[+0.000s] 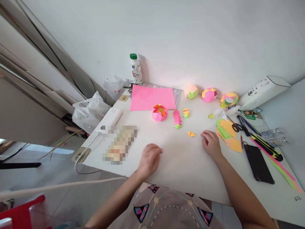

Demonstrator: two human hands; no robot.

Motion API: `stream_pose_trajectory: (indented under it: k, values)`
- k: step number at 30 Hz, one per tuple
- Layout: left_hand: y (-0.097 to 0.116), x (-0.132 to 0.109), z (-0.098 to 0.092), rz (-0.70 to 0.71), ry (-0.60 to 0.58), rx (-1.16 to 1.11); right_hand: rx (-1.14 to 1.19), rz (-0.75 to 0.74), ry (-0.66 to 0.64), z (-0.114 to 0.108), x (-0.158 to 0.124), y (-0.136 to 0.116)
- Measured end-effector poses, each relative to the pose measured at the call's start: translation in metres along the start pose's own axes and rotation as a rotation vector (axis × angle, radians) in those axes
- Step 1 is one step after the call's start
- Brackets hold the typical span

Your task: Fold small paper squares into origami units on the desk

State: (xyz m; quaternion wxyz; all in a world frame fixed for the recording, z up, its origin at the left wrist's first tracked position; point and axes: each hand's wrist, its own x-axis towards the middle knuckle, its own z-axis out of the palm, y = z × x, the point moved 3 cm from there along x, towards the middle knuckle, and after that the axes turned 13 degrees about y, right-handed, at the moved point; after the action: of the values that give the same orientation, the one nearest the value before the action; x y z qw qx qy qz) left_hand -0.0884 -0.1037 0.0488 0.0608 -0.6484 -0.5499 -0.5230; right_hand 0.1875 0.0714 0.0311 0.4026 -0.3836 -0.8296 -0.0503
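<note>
- Left hand (149, 158): hovers loosely curled over the table (186, 165) near its front edge; blurred, holding nothing visible.
- Right hand (211, 143): rests palm down on the table, fingers relaxed and empty, fingertips pointing at the small orange folded piece (191, 134), which lies just beside them, not touching.
- Stack of orange and green paper squares (227, 131): just beside the right hand, toward the right edge.
- Pink paper ball (159, 112) and row of folded pink pieces (177, 118): mid-table, toward the back edge.
- Black phone (259, 163): near the right edge.
- Scissors (235, 126): lie on the paper stack.
</note>
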Motion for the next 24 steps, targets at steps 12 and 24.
stream_pose_trajectory:
  k: [12,24]
  values:
    - [0.088,0.035,0.137,0.613,-0.414,-0.073,0.033,0.023,0.089,-0.003,-0.004,0.004]
    - [0.078,0.017,0.164,0.596,-0.499,-0.271,0.043,0.02,0.085,-0.006,-0.004,0.006]
